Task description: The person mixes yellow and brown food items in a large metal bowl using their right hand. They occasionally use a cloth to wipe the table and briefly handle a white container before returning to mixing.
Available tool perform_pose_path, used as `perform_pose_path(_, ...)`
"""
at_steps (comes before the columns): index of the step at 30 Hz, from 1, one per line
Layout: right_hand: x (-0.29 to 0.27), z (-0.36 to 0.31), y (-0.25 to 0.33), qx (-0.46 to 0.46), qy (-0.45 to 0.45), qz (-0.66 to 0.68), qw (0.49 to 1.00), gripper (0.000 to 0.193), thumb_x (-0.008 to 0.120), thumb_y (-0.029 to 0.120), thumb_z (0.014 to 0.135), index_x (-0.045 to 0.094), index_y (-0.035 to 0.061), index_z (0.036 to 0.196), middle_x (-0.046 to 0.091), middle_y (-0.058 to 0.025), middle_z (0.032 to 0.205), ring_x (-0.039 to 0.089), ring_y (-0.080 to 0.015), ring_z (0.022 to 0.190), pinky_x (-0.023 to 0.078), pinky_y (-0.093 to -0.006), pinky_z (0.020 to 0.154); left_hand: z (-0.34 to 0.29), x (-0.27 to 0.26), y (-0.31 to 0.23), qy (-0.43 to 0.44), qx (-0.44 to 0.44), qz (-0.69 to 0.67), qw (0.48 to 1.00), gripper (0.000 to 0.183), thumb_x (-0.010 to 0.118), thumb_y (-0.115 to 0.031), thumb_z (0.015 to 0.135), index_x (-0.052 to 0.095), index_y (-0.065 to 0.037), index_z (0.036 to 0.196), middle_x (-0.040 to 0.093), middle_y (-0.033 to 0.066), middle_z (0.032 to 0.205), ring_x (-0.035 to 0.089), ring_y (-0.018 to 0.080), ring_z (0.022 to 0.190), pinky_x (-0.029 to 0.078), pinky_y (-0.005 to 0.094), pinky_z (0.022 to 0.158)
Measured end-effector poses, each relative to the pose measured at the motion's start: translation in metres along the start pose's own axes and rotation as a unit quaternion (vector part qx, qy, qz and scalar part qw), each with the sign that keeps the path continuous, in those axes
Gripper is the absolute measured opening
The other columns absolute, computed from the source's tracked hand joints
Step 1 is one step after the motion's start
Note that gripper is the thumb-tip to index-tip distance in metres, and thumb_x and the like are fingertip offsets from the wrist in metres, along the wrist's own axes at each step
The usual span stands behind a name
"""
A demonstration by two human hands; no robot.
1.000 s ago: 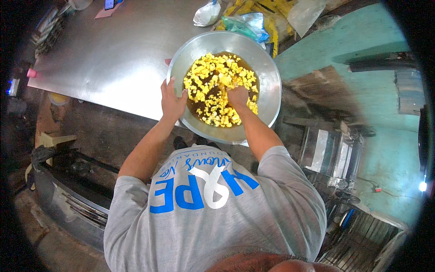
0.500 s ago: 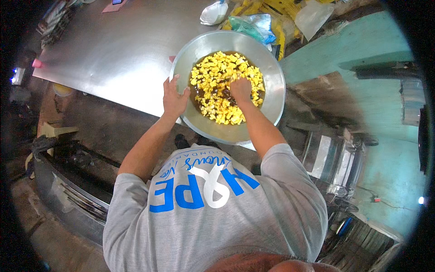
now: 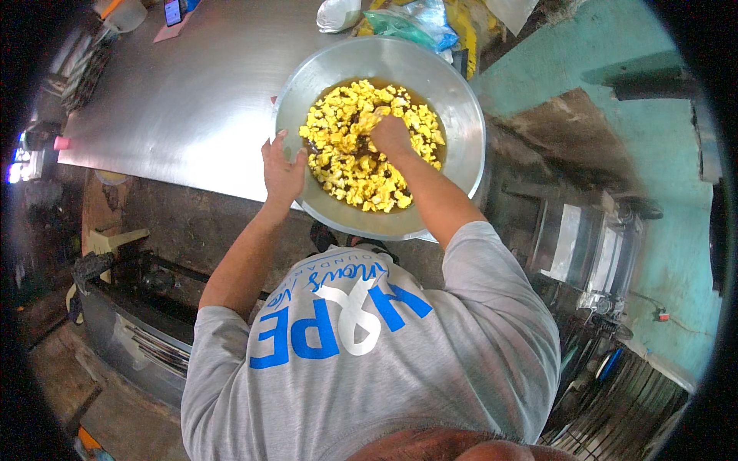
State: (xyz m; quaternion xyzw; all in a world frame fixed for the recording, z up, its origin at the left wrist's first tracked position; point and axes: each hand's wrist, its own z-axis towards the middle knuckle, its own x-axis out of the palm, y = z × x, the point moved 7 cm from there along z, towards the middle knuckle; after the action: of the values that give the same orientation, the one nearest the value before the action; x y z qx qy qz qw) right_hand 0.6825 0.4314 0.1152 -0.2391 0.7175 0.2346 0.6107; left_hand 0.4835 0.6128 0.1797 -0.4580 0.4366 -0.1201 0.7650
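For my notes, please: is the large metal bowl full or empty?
Partly filled: the metal bowl holds yellow lumps in brown liquid, while its upper inside shows bare around them.

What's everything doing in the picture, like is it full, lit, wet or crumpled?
Big metal bowl: upright, partly filled
Yellow chunks: loose, sitting in brown liquid
Left hand: fingers spread, at the bowl's left rim
Right hand: curled, among the chunks
Phone: screen lit
Green plastic bag: crumpled
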Motion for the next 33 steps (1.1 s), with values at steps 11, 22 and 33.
perform_pose_path(11, -0.067, -0.050, -0.076, 0.266, -0.048, 0.115, 0.956, 0.032, 0.061, 0.028, 0.070, 0.066, -0.0014, 0.083, 0.064, -0.0228, 0.086, 0.062, -0.0340, 0.085, 0.050, -0.0401, 0.075, -0.013, -0.006, 0.014, -0.019, 0.015, -0.012, 1.000, 0.058, 0.062, -0.022, 0.077, 0.037, -0.008, 0.127, 0.036, 0.0242, 0.123, 0.037, 0.0388, 0.118, 0.036, 0.0435, 0.096)
perform_pose_path(22, -0.028, -0.082, 0.003, 0.185, -0.035, 0.089, 0.978, 0.027, 0.058, 0.020, 0.071, 0.063, -0.0062, 0.077, 0.062, -0.0246, 0.083, 0.061, -0.0364, 0.082, 0.049, -0.0408, 0.075, -0.019, -0.032, -0.002, -0.080, 0.044, -0.065, 0.994, 0.069, 0.063, -0.015, 0.076, 0.026, 0.002, 0.133, 0.031, 0.0237, 0.131, 0.033, 0.0374, 0.122, 0.032, 0.0423, 0.099)
perform_pose_path(33, -0.013, -0.129, -0.005, 0.201, 0.071, 0.027, 0.977, 0.033, 0.058, 0.024, 0.072, 0.064, -0.0051, 0.087, 0.061, -0.0251, 0.096, 0.057, -0.0366, 0.095, 0.045, -0.0423, 0.084, -0.041, -0.035, -0.057, 0.091, 0.221, 0.244, 0.940, 0.058, 0.049, -0.045, 0.083, 0.044, -0.009, 0.128, 0.028, 0.0184, 0.140, 0.021, 0.0384, 0.130, 0.016, 0.0526, 0.102)
